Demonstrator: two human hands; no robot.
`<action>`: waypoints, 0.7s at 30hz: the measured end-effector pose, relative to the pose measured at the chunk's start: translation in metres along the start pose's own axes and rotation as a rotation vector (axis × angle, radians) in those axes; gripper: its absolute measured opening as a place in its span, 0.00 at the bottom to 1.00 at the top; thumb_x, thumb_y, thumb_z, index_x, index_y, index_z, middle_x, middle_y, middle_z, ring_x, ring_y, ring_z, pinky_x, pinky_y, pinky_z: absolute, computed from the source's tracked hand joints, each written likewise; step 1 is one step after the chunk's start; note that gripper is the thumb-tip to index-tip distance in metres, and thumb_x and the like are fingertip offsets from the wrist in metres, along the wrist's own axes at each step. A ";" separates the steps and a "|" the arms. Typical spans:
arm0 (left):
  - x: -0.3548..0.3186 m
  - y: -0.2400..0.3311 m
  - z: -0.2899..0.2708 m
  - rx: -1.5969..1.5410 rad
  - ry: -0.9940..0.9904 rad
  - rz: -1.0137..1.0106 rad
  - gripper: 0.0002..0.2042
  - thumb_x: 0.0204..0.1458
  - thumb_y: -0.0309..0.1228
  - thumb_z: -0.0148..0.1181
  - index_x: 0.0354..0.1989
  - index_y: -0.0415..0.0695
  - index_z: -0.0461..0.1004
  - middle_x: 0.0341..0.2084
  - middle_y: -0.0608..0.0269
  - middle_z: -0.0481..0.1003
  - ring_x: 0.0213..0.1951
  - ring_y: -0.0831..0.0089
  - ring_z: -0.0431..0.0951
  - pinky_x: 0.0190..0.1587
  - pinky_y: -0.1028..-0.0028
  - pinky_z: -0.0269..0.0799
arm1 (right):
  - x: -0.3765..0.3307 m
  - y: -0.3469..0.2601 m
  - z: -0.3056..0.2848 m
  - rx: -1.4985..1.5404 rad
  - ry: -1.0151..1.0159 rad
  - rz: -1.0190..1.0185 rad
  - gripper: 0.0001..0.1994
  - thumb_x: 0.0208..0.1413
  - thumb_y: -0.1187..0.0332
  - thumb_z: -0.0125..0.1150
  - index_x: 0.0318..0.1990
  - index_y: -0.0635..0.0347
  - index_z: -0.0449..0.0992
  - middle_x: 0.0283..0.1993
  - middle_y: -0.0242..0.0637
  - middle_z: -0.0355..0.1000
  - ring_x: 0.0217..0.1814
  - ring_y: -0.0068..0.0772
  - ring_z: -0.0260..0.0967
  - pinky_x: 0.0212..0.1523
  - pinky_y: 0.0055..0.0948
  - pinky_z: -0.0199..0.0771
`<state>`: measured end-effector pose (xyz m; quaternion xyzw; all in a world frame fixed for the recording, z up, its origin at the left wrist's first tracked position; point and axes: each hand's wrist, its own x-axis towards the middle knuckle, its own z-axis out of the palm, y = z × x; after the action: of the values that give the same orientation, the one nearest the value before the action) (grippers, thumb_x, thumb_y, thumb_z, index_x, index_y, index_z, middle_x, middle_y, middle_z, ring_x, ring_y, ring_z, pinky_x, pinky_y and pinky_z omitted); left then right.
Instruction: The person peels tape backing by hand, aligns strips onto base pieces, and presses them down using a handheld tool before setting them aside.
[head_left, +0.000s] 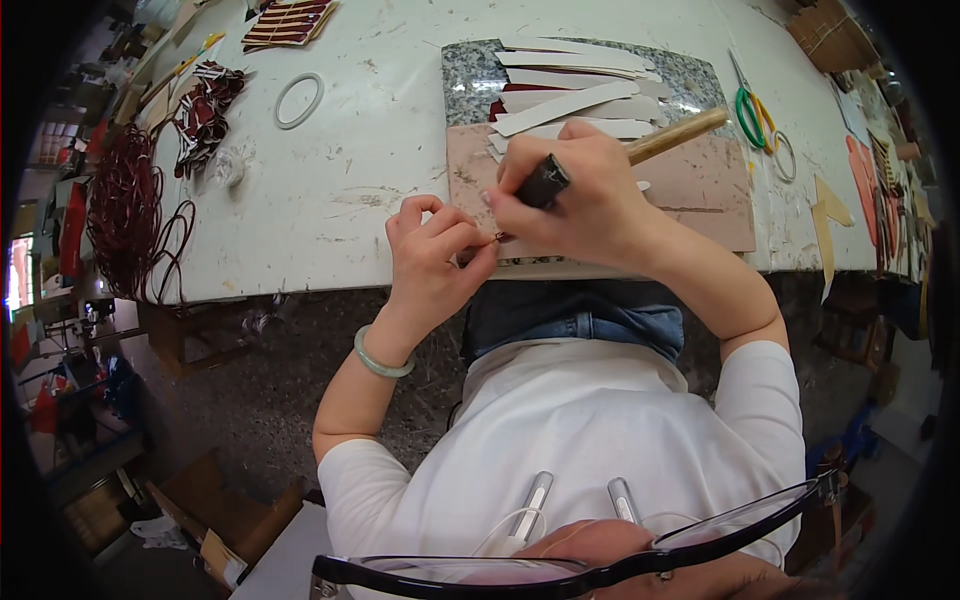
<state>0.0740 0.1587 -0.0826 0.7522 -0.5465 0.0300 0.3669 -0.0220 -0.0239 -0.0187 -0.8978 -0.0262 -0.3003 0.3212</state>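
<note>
My right hand (590, 195) is wrapped round a hammer close to its black head (543, 181); the wooden handle (685, 135) sticks out to the upper right. Just left of it, my left hand (440, 245) pinches a small dark red piece (503, 238) between thumb and forefinger, at the near edge of a pinkish board (700, 180). The fingers mostly cover that piece, so its shape is unclear. Beyond my hands, several pale strips (570, 105), some with dark red sides, lie on a speckled stone slab (470, 80).
On the left of the white table (360, 120) lie a bundle of dark red cords (125, 215), a heap of small dark red pieces (208, 110), a white ring (299, 101) and stacked striped strips (288, 22). At the right are scissors (750, 115) and a tape roll (784, 158).
</note>
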 end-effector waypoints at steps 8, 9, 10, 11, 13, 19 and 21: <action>-0.023 -0.032 -0.032 -0.140 0.073 -0.246 0.14 0.51 0.26 0.63 0.47 0.42 0.79 0.49 0.55 0.76 0.57 0.56 0.70 0.61 0.60 0.62 | -0.006 -0.008 0.007 0.055 -0.041 -0.001 0.11 0.48 0.67 0.71 0.24 0.47 0.71 0.20 0.21 0.73 0.18 0.29 0.65 0.31 0.29 0.59; -0.028 -0.036 -0.032 -0.113 0.098 -0.255 0.17 0.56 0.26 0.60 0.55 0.40 0.76 0.56 0.49 0.73 0.62 0.54 0.68 0.65 0.60 0.60 | -0.008 -0.007 0.011 0.056 -0.040 -0.001 0.11 0.48 0.67 0.71 0.24 0.47 0.71 0.20 0.21 0.73 0.18 0.29 0.65 0.31 0.29 0.59; -0.032 -0.039 -0.030 -0.007 -0.046 -0.229 0.20 0.61 0.28 0.55 0.62 0.41 0.71 0.63 0.49 0.68 0.69 0.53 0.62 0.68 0.57 0.56 | -0.011 -0.003 0.019 0.056 -0.041 -0.007 0.11 0.48 0.68 0.71 0.24 0.48 0.71 0.20 0.21 0.73 0.18 0.29 0.66 0.31 0.29 0.59; -0.039 -0.038 -0.029 -0.006 -0.047 -0.230 0.20 0.61 0.28 0.55 0.62 0.41 0.71 0.63 0.49 0.68 0.69 0.53 0.62 0.68 0.57 0.56 | -0.013 -0.001 0.022 0.056 -0.041 -0.012 0.11 0.48 0.68 0.71 0.24 0.48 0.71 0.20 0.21 0.73 0.18 0.29 0.66 0.32 0.29 0.60; -0.051 -0.024 -0.034 0.182 -0.307 -0.108 0.20 0.61 0.30 0.55 0.62 0.41 0.71 0.63 0.49 0.68 0.69 0.54 0.61 0.69 0.55 0.54 | -0.010 0.008 0.016 0.057 -0.056 -0.013 0.11 0.48 0.69 0.71 0.24 0.49 0.71 0.22 0.22 0.74 0.20 0.28 0.67 0.33 0.29 0.61; -0.072 0.011 -0.087 -0.314 -0.567 -0.231 0.18 0.52 0.30 0.68 0.52 0.40 0.78 0.52 0.51 0.77 0.61 0.59 0.72 0.60 0.60 0.67 | -0.021 0.019 -0.031 0.074 0.021 0.085 0.08 0.48 0.73 0.71 0.27 0.55 0.75 0.29 0.31 0.78 0.28 0.28 0.72 0.35 0.29 0.65; -0.055 0.024 -0.084 -0.431 -0.419 -0.252 0.12 0.45 0.21 0.71 0.41 0.38 0.83 0.36 0.57 0.82 0.41 0.62 0.81 0.45 0.70 0.75 | -0.021 0.015 -0.037 0.138 0.169 0.117 0.10 0.49 0.67 0.72 0.26 0.51 0.73 0.20 0.25 0.75 0.20 0.28 0.69 0.34 0.29 0.63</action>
<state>0.0616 0.2488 -0.0333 0.7086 -0.5067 -0.2876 0.3980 -0.0547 -0.0548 -0.0166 -0.8449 0.0329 -0.3532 0.4003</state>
